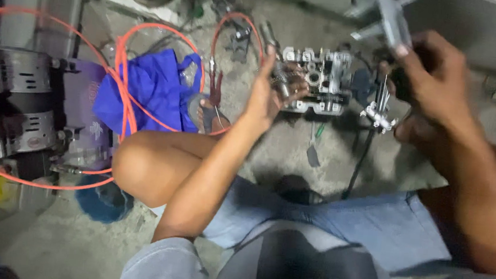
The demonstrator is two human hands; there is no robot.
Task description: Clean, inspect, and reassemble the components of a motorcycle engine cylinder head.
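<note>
I am squatting on a concrete floor over a metal engine cylinder head (323, 80). My left hand (269, 91) is raised with the palm turned up and holds a small metal cylindrical part (282, 80) in its fingers, just left of the cylinder head. My right hand (427, 77) is raised at the upper right and grips a dark-handled tool (390, 21) with grey metal arms that point upward. A small metal part with thin pins (380, 111) sits just below that hand.
An orange air hose (121, 64) loops across the floor past a blue cloth bag (149, 87). A grey and black engine block (21, 104) stands at the left. A screwdriver (315, 145) and a black cable (358, 166) lie before my knees.
</note>
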